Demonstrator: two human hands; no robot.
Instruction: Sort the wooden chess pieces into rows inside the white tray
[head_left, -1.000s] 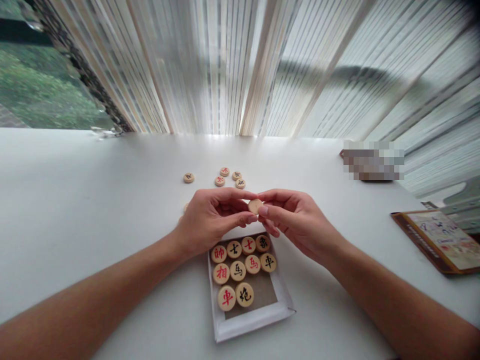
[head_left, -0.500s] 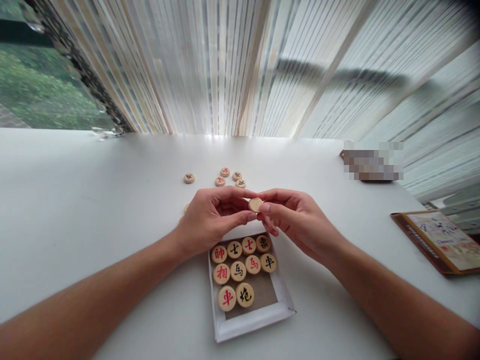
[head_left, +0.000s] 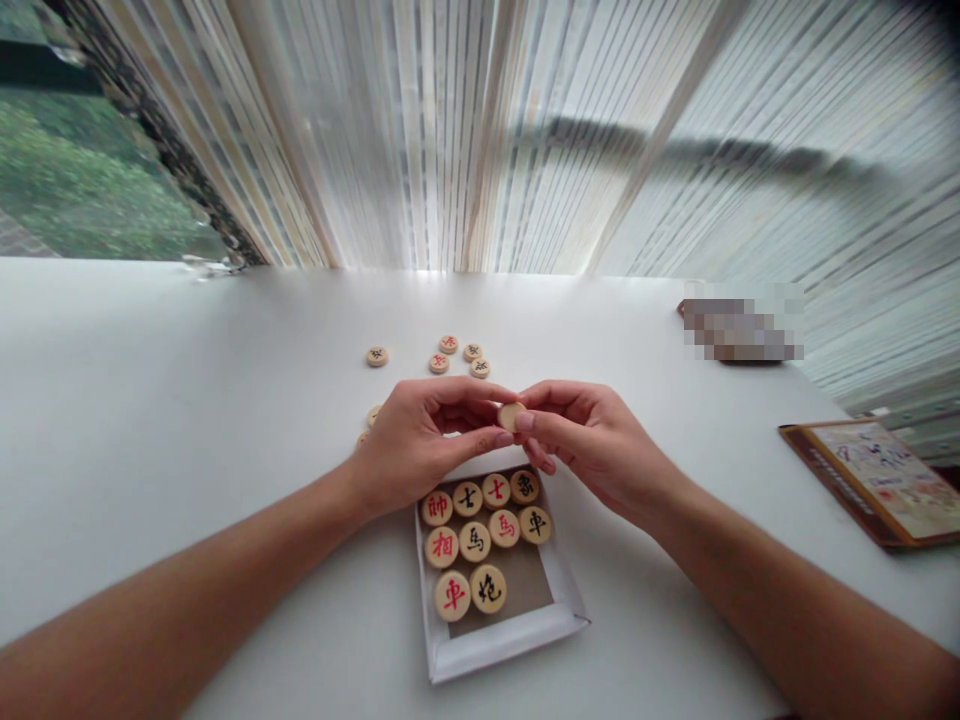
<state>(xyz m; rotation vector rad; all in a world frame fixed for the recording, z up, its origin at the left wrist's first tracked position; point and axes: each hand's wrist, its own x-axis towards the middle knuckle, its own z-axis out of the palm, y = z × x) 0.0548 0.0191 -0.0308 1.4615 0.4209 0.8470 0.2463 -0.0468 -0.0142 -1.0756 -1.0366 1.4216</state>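
Between the fingertips of both hands is a round wooden Chinese chess piece (head_left: 509, 416), its plain pale side showing. My right hand (head_left: 592, 435) pinches it with thumb and fingers. My left hand (head_left: 420, 437) is curled round its other edge, fingertips against it. Just below the hands lies a shallow white box (head_left: 510, 645) with a grey-brown bottom. In it, several pieces such as a red-marked piece (head_left: 452, 596) and a black-marked piece (head_left: 488, 589) sit in rows, characters up. The lower right of the box shows bare bottom.
Beyond my hands several loose pieces lie on the white table (head_left: 225, 400), among them a black-marked piece (head_left: 377, 356) and a red-marked piece (head_left: 439, 363). Others are partly hidden behind my left hand. A brown-edged board (head_left: 885, 480) lies at right, a blurred-out object (head_left: 739, 330) farther back. A striped curtain (head_left: 420, 130) hangs behind.
The held piece has tilted slightly and dropped a little between my fingers. Both hands keep nearly the same place; the box and the loose pieces have not moved.
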